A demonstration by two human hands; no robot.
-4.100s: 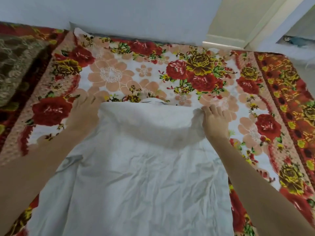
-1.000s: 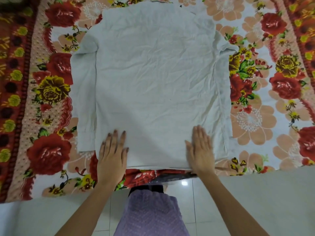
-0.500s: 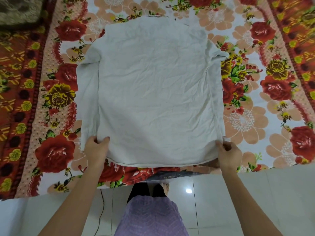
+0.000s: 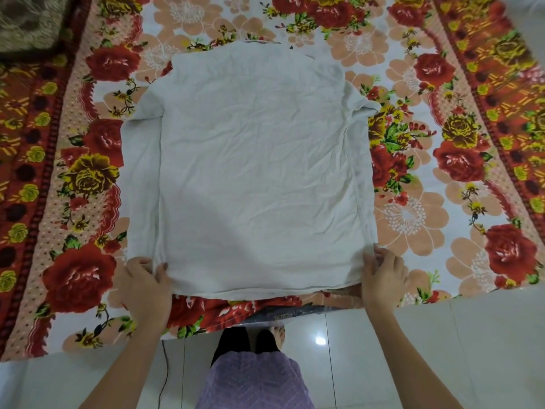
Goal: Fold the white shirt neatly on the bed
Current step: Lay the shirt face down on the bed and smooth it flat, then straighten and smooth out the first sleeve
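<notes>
The white shirt (image 4: 253, 172) lies spread flat and creased on the flowered bed cover (image 4: 460, 160), collar end far from me, hem toward the near bed edge. Its left sleeve runs down the left side of the body; the right sleeve is mostly tucked along the right side. My left hand (image 4: 144, 283) pinches the hem's near left corner. My right hand (image 4: 383, 274) pinches the near right corner. The hem sags slightly between both hands.
A dark patterned cushion or blanket (image 4: 29, 22) sits at the bed's far left corner. White floor tiles (image 4: 442, 335) run below the near bed edge, where my feet and purple garment (image 4: 253, 382) show. A thin dark cord (image 4: 165, 376) hangs by the bed.
My hands went from the shirt's collar end to lying flat on the hem, then spread outward and closed on the two hem corners. The shirt now lies smoother.
</notes>
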